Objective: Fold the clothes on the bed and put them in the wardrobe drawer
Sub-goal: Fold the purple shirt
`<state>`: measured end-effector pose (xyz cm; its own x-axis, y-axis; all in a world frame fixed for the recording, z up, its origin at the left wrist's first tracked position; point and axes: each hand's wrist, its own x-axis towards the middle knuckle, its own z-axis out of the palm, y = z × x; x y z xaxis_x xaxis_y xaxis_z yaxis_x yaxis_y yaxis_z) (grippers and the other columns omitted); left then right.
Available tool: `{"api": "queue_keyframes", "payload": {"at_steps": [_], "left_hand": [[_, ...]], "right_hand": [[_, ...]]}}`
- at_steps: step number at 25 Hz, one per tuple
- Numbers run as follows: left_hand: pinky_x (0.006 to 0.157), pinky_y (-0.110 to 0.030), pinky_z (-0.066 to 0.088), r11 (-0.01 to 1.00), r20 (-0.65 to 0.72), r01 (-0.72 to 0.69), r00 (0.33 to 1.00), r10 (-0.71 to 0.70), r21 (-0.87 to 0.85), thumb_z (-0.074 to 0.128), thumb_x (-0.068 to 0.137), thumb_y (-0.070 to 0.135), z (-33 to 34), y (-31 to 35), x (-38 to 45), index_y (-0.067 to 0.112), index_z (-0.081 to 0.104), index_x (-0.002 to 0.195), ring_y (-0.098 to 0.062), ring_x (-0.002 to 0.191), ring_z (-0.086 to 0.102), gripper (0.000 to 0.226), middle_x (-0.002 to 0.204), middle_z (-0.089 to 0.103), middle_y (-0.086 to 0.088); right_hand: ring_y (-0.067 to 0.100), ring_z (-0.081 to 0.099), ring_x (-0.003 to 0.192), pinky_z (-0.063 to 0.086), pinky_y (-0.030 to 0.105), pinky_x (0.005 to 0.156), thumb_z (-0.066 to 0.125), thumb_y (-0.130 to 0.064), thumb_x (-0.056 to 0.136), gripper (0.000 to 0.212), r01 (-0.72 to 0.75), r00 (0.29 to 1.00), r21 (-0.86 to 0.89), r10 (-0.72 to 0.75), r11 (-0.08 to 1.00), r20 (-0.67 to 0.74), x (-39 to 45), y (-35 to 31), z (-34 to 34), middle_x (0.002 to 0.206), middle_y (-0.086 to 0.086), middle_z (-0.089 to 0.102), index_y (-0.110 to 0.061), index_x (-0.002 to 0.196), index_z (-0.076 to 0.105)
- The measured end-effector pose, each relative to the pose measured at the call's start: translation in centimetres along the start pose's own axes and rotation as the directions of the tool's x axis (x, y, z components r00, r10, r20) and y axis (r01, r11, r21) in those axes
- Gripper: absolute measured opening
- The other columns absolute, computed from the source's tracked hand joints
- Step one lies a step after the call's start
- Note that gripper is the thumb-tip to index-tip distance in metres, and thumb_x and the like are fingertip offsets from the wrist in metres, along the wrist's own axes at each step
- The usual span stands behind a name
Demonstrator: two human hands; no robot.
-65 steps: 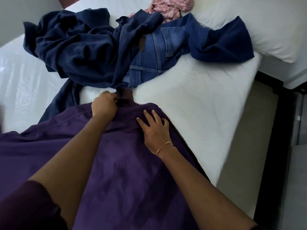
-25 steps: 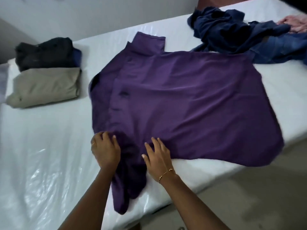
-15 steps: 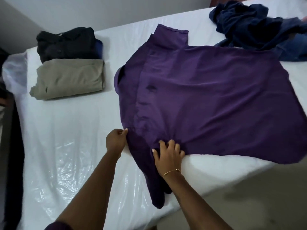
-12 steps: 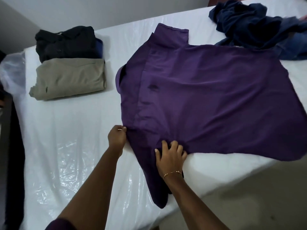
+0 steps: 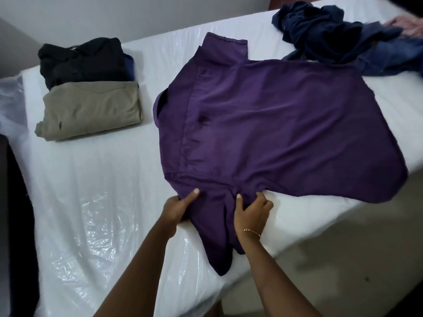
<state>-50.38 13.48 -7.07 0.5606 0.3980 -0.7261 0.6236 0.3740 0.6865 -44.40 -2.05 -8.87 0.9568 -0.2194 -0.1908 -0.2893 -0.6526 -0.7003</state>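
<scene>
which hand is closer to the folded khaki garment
Left. The left hand grips the purple shirt on the side towards the khaki garment; the right hand grips farther away.

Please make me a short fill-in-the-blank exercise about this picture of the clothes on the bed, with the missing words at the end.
1. Both hands, left hand and right hand, grip the near sleeve of the ______ shirt.
2. The folded black garment lies behind the folded ______ one.
3. The unfolded pile of ______ clothes lies at the far right of the bed.

Missing words: purple; khaki; blue

Purple shirt (image 5: 274, 133) flat on bed (image 5: 103, 179)
</scene>
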Motion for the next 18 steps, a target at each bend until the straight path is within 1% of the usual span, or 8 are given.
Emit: {"api": "queue_keyframes", "payload": {"at_steps": [2,4,7,9,11,13,15,18], "left_hand": [[0.077,-0.03,0.056,0.998,0.229,0.047,0.972,-0.055,0.044,0.071,0.08,0.03,0.6,-0.8,-1.4,0.013,0.061,0.112,-0.019,0.094,0.067,0.038,0.103,0.07,-0.002],[0.074,-0.029,0.057,0.997,0.291,0.077,0.954,-0.07,-0.012,0.066,0.085,0.019,1.2,-2.0,-2.7,0.013,0.058,0.115,-0.019,0.094,0.066,0.032,0.105,0.069,-0.003],[0.077,-0.036,0.055,0.921,0.275,0.211,0.954,-0.121,-0.327,0.057,0.09,0.018,0.6,-3.6,-3.9,0.007,0.061,0.111,-0.023,0.093,0.066,0.024,0.1,0.072,-0.007],[0.078,-0.036,0.051,0.854,0.275,0.27,0.949,-0.157,-0.444,0.057,0.09,0.022,-0.1,-4.6,-4.8,0.005,0.063,0.109,-0.024,0.094,0.065,0.027,0.1,0.072,-0.009],[0.077,-0.036,0.05,0.863,0.248,0.261,0.955,-0.164,-0.432,0.055,0.092,0.024,-0.3,-5.4,-5.7,0.004,0.06,0.114,-0.024,0.094,0.064,0.03,0.102,0.071,-0.009],[0.076,-0.036,0.049,0.91,0.172,0.225,0.97,-0.174,-0.348,0.049,0.096,0.026,-0.1,-5.9,-6.2,0.005,0.055,0.119,-0.022,0.091,0.062,0.031,0.104,0.067,-0.008],[0.077,-0.036,0.047,0.929,0.098,0.178,0.983,-0.155,-0.323,0.045,0.099,0.029,0.2,-6.0,-6.8,0.008,0.053,0.118,-0.021,0.09,0.061,0.03,0.106,0.064,-0.007],[0.074,-0.035,0.051,0.946,0.228,0.223,0.959,-0.169,-0.236,0.057,0.09,0.031,0.3,-5.8,-8.1,0.009,0.061,0.108,-0.021,0.086,0.063,0.028,0.097,0.068,-0.006]], "right_hand": [[0.036,0.058,0.1,0.045,0.034,0.078,0.063,-0.027,0.087,0.053,-0.253,0.966,0.108,0.244,0.961,0.086,-0.2,0.1,-0.8,0.118,0.016,0.056,-0.003,0.129,0.042],[0.032,0.063,0.096,0.052,0.036,0.079,0.066,-0.024,0.085,0.038,-0.386,0.907,0.261,0.311,0.885,0.284,-0.5,0.5,-1.9,0.106,0.013,0.066,-0.005,0.116,0.055],[0.023,0.066,0.097,0.056,0.031,0.078,0.067,-0.02,0.084,0.026,-0.659,0.615,0.366,0.191,0.657,0.765,-1.9,1.7,-4.2,0.104,0.008,0.071,-0.01,0.108,0.066],[0.019,0.065,0.101,0.054,0.031,0.084,0.067,-0.019,0.084,0.027,-0.714,0.516,0.35,0.118,0.606,0.848,-2.9,3.0,-5.7,0.107,0.004,0.071,-0.013,0.111,0.065],[0.018,0.065,0.096,0.055,0.03,0.081,0.065,-0.014,0.085,0.023,-0.748,0.52,0.349,0.173,0.565,0.836,-3.4,4.1,-6.3,0.101,0.002,0.071,-0.012,0.108,0.065],[0.017,0.063,0.082,0.057,0.024,0.059,0.061,-0.011,0.088,0.016,-0.768,0.547,0.348,0.267,0.537,0.794,-3.9,4.2,-6.4,0.094,0.004,0.069,-0.009,0.104,0.063],[0.016,0.059,0.073,0.051,0.02,0.045,0.06,-0.012,0.089,0.011,-0.738,0.582,0.32,0.321,0.594,0.747,-4.4,3.8,-6.8,0.088,0.004,0.065,-0.01,0.1,0.061],[0.019,0.066,0.079,0.058,0.028,0.06,0.058,-0.011,0.089,0.011,-0.756,0.561,0.373,0.24,0.538,0.792,-5.0,3.2,-7.7,0.091,0.006,0.071,-0.01,0.098,0.064]]}}
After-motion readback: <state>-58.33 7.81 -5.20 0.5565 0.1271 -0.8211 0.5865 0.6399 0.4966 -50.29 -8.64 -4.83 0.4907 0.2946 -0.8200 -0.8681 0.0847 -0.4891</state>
